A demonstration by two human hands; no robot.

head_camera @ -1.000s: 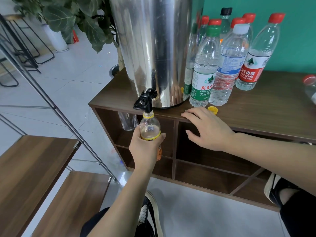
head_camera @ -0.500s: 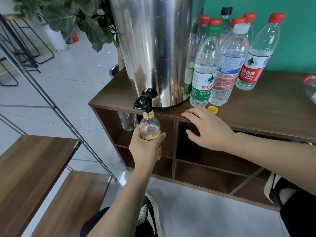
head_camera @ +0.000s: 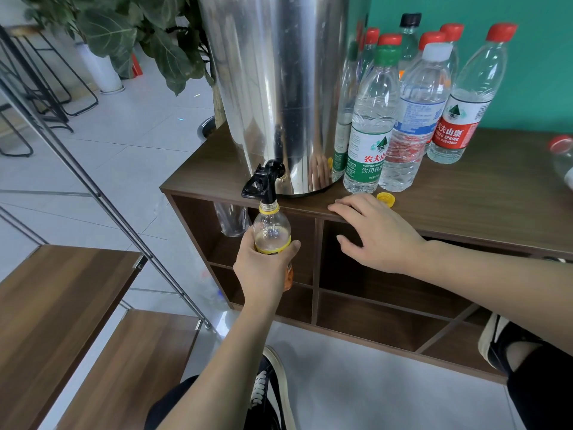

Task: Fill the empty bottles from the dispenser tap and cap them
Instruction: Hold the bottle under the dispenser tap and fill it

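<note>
A tall steel dispenser (head_camera: 279, 88) stands on the brown cabinet top (head_camera: 483, 193), its black tap (head_camera: 262, 183) jutting over the front edge. My left hand (head_camera: 263, 268) grips a small clear bottle (head_camera: 271, 229) with a yellow neck ring and orange label, holding its open mouth right under the tap. My right hand (head_camera: 378, 234) rests flat on the cabinet's front edge, fingers straight, holding nothing. A loose yellow cap (head_camera: 386, 200) lies on the top just beyond its fingers.
Several capped water bottles (head_camera: 372, 125) stand to the right of the dispenser against the green wall. Open cabinet shelves (head_camera: 372, 305) lie below the top. Wooden steps (head_camera: 55, 305) with a metal rail (head_camera: 102, 193) are at left; a potted plant (head_camera: 130, 35) is behind.
</note>
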